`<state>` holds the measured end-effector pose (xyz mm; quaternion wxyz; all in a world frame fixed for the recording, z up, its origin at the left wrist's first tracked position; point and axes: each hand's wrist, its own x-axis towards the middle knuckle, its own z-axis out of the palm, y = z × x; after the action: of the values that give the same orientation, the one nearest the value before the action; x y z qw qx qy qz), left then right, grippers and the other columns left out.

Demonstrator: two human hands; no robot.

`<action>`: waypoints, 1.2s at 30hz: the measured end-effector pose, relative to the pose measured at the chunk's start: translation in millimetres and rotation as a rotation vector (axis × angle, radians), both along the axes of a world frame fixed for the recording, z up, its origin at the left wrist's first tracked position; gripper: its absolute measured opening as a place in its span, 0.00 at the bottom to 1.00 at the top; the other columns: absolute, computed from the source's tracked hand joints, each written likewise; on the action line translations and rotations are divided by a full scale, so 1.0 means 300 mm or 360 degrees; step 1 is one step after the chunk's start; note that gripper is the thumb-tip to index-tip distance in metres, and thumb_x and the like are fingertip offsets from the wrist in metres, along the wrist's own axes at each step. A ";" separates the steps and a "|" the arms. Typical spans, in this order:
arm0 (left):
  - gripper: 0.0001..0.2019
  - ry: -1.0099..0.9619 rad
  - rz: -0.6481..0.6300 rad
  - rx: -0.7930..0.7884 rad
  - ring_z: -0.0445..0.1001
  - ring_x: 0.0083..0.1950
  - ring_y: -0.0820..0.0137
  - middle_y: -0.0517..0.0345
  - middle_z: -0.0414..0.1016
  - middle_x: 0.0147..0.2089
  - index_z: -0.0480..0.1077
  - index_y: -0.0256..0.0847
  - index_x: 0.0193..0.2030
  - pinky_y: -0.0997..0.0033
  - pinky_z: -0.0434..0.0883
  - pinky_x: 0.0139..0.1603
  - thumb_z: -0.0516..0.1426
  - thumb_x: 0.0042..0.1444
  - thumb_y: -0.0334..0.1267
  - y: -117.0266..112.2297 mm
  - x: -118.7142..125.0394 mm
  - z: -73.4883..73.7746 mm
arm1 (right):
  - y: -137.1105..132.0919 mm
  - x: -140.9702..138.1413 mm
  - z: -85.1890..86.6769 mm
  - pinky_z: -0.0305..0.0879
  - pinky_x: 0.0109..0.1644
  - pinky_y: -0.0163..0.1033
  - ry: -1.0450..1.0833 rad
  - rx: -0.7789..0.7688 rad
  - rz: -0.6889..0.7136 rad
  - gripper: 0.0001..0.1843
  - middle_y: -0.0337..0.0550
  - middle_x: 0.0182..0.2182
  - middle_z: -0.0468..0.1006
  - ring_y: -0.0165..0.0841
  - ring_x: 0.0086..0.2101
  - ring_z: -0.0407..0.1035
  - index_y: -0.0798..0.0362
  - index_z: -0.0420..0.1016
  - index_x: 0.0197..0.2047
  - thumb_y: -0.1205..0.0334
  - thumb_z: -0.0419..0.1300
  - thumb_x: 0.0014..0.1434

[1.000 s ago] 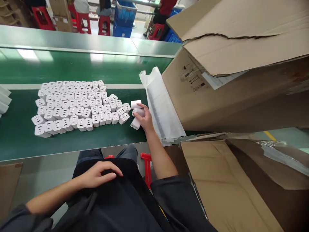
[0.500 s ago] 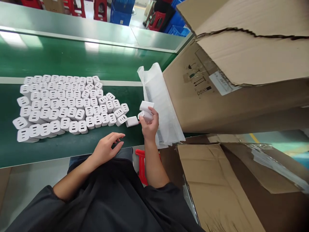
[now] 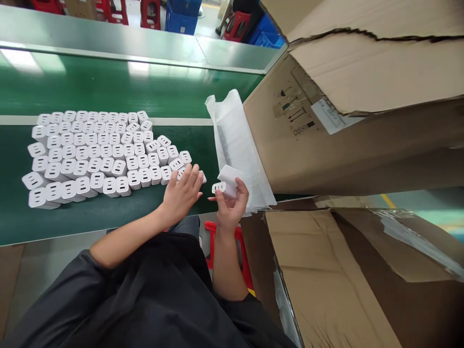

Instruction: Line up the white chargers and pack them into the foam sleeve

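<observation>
My right hand is closed around two white USB chargers; the lower charger shows its slotted end, and the upper charger lies tilted across it. Stretched over the near right end of the charger rows is my left hand, its fingers extended and nothing seen in it. Part of a lone charger peeks out past those fingertips; whether they touch it I cannot tell. Many more chargers stand in close rows on the green work surface, slotted ends up.
A white foam sheet lies right of the chargers, against a large cardboard box. An open carton stands at my lower right. Beneath the table edge is a red stool. Blue crates stand beyond the bench.
My left hand has moved up and right, over the end charger, with its fingers straightened. My right hand has come slightly down and right, still holding the two chargers, now tilted differently.
</observation>
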<state>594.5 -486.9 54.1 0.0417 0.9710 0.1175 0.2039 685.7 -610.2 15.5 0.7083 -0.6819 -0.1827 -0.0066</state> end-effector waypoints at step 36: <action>0.18 -0.0258 -0.0356 -0.0383 0.70 0.60 0.60 0.54 0.79 0.53 0.68 0.46 0.58 0.58 0.63 0.58 0.61 0.63 0.45 0.120 -0.330 -0.038 | 0.074 -0.257 0.011 0.69 0.19 0.30 0.0910 0.0567 0.0927 0.21 0.40 0.45 0.72 0.29 0.30 0.69 0.42 0.69 0.51 0.53 0.67 0.55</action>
<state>495.4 -450.9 42.7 0.1894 0.9464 0.0286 0.2601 608.7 -587.9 18.7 0.8090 -0.4438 -0.1600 0.3506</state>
